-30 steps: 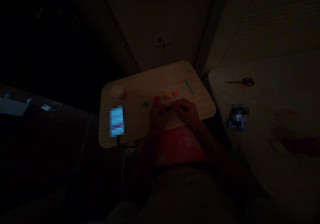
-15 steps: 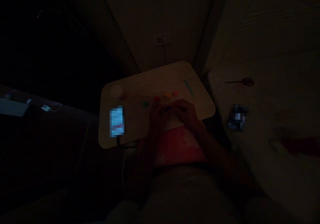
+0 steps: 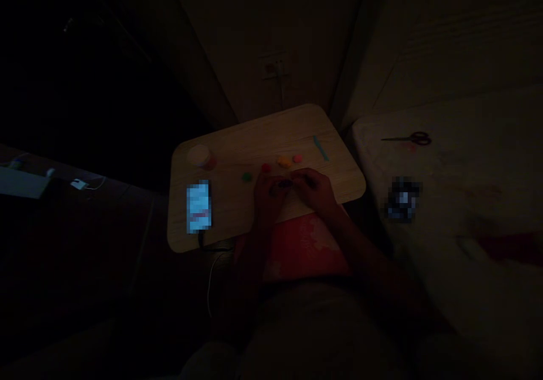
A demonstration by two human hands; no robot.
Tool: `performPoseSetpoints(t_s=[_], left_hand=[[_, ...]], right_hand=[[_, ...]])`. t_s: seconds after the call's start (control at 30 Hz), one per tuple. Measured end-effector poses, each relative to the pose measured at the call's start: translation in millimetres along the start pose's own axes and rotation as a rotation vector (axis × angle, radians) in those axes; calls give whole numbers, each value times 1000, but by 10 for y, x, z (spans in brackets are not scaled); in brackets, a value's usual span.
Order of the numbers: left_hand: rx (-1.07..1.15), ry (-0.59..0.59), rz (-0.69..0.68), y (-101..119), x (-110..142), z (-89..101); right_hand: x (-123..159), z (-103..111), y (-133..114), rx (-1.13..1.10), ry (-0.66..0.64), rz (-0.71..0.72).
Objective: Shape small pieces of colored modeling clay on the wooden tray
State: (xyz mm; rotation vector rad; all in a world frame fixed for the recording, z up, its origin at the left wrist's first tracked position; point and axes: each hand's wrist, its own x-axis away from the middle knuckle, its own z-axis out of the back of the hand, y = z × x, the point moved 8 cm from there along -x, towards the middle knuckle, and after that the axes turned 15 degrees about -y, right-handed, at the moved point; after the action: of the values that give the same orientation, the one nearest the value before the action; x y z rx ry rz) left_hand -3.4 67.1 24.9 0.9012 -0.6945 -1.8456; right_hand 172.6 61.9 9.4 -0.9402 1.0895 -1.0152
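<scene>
In the dim light my left hand [image 3: 268, 194] and my right hand [image 3: 316, 189] meet over the near edge of a small wooden table. Their fingertips are closed around a small dark lump [image 3: 285, 184], which looks like modelling clay; its exact shape is hard to see. Just beyond the fingers lie a red lump [image 3: 266, 168], an orange lump [image 3: 284, 162] and a pink lump [image 3: 297, 158]. Left of my hands is a green lump [image 3: 246, 176]. A flat blue-green stick-like tool [image 3: 321, 148] rests farther right.
On the left of the wooden table [image 3: 237, 216] are a lit phone [image 3: 198, 206] with a cable and a pale-lidded tub [image 3: 200, 156]. Scissors [image 3: 418, 138] and a blurred dark item [image 3: 403, 199] lie on the pale surface to the right. A wall socket [image 3: 275, 66] is behind.
My hands stay almost in place, with the right fingers shifting slightly around the dark lump. The lumps and the tool on the table have not moved.
</scene>
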Motion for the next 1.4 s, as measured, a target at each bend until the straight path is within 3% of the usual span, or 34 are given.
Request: performPoseSetpoints(t_s=[0.2, 0.4, 0.7, 0.93, 1.4], left_hand=[[25, 4, 4, 10, 2, 9], [41, -30, -2, 18, -11, -16], [26, -27, -14, 24, -8, -1], [18, -27, -12, -2, -3, -20], [33, -19, 4, -33, -5, -6]], right_hand=[[0, 17, -14, 41, -15, 34], [6, 21, 47, -3, 23, -23], [-4, 38, -74, 5, -6, 74], [-4, 47, -65, 57, 20, 38], [-31, -23, -40, 86, -60, 8]])
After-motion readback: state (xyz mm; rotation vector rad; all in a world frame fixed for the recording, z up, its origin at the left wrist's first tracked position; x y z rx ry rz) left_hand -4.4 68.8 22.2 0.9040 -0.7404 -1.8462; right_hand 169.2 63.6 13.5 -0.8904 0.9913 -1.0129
